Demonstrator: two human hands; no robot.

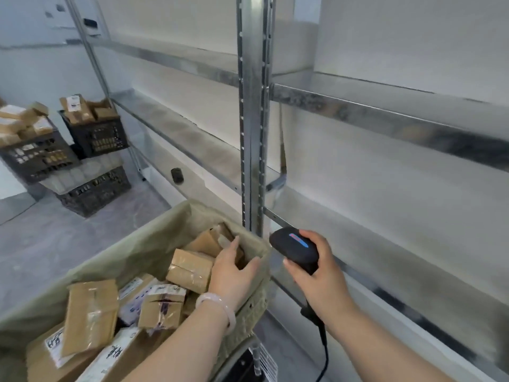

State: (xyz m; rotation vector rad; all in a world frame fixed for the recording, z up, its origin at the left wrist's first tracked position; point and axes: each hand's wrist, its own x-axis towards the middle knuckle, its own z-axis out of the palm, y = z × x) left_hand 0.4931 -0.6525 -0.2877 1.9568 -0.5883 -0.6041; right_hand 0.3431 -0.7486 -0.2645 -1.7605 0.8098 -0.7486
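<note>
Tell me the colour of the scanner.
The scanner is black, with a blue and red strip on top; head view.

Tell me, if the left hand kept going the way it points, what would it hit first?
Most likely the brown parcel in the far corner of the lined bin: the left hand seems to touch it with its fingers. Behind it comes the bin's wall, though depth is unclear.

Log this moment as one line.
left hand: touches brown parcel in lined cart | right hand: grips black scanner | next: likely lift parcel to scan
</note>
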